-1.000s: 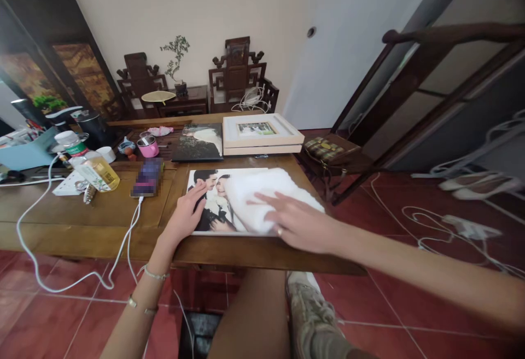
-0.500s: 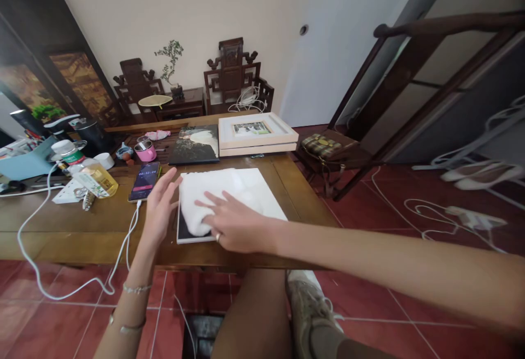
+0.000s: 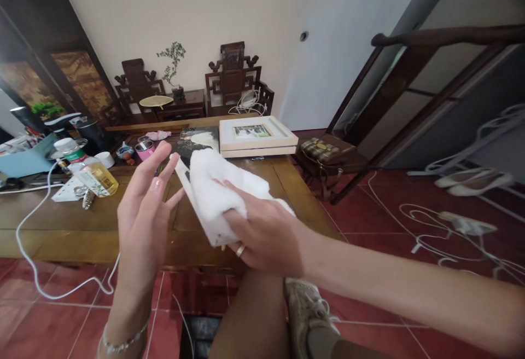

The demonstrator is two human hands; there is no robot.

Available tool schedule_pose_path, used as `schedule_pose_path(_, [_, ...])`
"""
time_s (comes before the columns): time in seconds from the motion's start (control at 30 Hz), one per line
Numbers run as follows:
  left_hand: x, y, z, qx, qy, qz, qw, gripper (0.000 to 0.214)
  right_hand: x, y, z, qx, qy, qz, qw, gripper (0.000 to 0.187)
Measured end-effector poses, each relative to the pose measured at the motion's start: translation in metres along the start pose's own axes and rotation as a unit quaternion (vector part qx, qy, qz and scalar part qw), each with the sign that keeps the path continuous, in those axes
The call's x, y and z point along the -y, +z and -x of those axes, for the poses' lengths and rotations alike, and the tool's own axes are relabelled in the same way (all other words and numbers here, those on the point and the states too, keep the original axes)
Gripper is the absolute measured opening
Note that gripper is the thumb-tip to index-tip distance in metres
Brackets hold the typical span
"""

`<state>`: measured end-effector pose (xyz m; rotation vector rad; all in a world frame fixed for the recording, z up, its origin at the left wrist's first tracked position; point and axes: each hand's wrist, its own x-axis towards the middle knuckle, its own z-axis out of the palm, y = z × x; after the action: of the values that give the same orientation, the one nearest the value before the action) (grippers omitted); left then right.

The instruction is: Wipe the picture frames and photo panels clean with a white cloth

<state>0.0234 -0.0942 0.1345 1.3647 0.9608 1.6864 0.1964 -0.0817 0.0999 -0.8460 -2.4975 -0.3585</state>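
Cloth (image 3: 213,195) and photo board (image 3: 182,175) are up off the table (image 3: 74,222) now, no longer lying flat, so the board is being held, not rubbed. The right hand (image 3: 266,238) grips both, board tilted. The left hand (image 3: 143,206) is open just beside its edge, fingers spread. The white, fluffy cloth hides most of the picture.

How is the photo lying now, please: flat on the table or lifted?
Lifted and tilted: the right hand holds the photo up through a cloth, above the table.
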Motion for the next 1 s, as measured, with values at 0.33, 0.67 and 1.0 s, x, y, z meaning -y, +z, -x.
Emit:
schedule_pose_path(0.33, [0.101, -0.008, 0.027, -0.025, -0.422, 0.193, 0.886, 0.038, -0.076, -0.038, -0.003, -0.228, 0.288, -0.192, 0.910, 0.011])
schedule_pose_path(0.67, [0.113, 0.034, 0.053, -0.107, -0.409, 0.299, 0.856, 0.025, -0.091, -0.021, -0.001, -0.194, 0.440, -0.503, 0.718, 0.037])
schedule_pose_path(1.0, [0.101, -0.012, 0.011, -0.193, -0.400, 0.163, 0.881, 0.037, -0.121, -0.043, 0.003, -0.123, 0.487, -0.523, 0.689, 0.054])
